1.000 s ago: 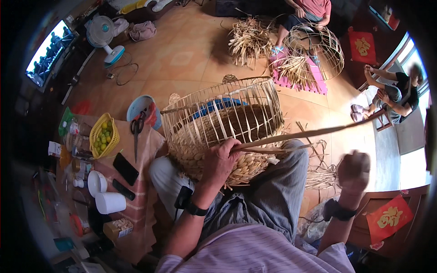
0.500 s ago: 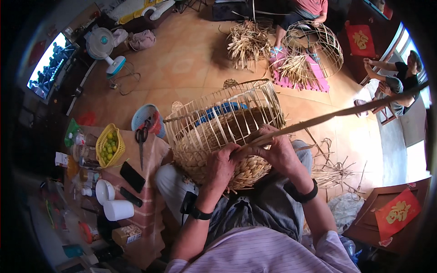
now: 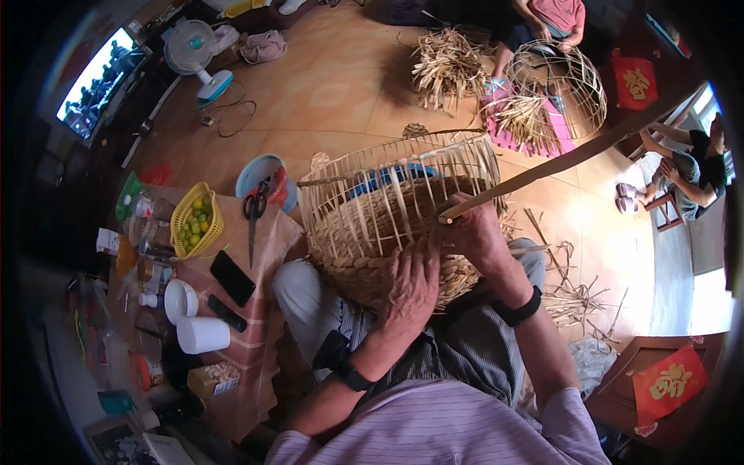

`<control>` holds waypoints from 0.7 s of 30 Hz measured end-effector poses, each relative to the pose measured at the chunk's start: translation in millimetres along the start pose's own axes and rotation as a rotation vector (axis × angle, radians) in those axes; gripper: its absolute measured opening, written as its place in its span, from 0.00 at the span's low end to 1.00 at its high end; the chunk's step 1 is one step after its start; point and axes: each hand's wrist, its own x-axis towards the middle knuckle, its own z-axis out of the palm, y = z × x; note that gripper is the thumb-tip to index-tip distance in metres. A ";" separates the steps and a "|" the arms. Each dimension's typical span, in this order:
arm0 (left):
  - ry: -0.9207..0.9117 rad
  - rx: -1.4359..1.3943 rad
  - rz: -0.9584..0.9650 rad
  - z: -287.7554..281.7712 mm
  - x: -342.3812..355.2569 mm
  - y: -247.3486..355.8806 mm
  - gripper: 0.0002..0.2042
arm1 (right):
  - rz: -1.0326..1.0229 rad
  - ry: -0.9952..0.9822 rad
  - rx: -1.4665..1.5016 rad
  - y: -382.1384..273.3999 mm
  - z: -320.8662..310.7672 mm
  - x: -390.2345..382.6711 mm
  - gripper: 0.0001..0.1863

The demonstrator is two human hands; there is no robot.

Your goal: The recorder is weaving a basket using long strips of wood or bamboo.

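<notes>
A partly woven basket [image 3: 364, 221] rests on its side across my lap, its bare ribs on the far side and thick braided plant fibre nearer me. My right hand [image 3: 479, 239] is closed around a long flat strip of dried plant stalk [image 3: 562, 161], close to its cut end. From there the strip slants up to the far right. Fingers stretched out, my left hand [image 3: 411, 288] lies against the woven wall just left of the right hand. Whether a fibre runs under its fingertips is hidden. Something blue shows through the ribs.
Scissors [image 3: 253, 221], a yellow basket of green fruit [image 3: 196, 225], a black phone [image 3: 232, 279] and white cups stand on the table at left. Loose stalks [image 3: 577, 302] litter the floor at right. Farther off, a person handles a basket frame [image 3: 558, 85]; another sits at right.
My left hand has left the strip and now lies flat on the weave. The right hand keeps the strip, whose cut end now shows. The whole view has shifted slightly.
</notes>
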 end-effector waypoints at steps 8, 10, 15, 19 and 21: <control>0.015 0.240 0.023 -7.1 3.6 9.3 0.30 | 0.023 -0.084 -0.138 -27.0 -4.8 4.4 0.10; 0.015 0.261 0.032 -5.2 3.2 8.2 0.29 | 0.021 -0.080 -0.190 -29.0 -6.2 4.1 0.11; 0.021 0.194 0.045 -2.4 2.4 0.1 0.29 | -0.077 -0.099 -0.170 -26.4 -8.8 6.5 0.11; 0.031 0.199 0.020 -9.0 2.9 2.9 0.28 | -0.058 -0.068 -0.039 -36.6 -8.7 6.6 0.09; 0.010 0.248 0.033 -12.5 4.3 4.4 0.28 | -0.059 -0.050 -0.065 -37.1 -10.4 4.7 0.09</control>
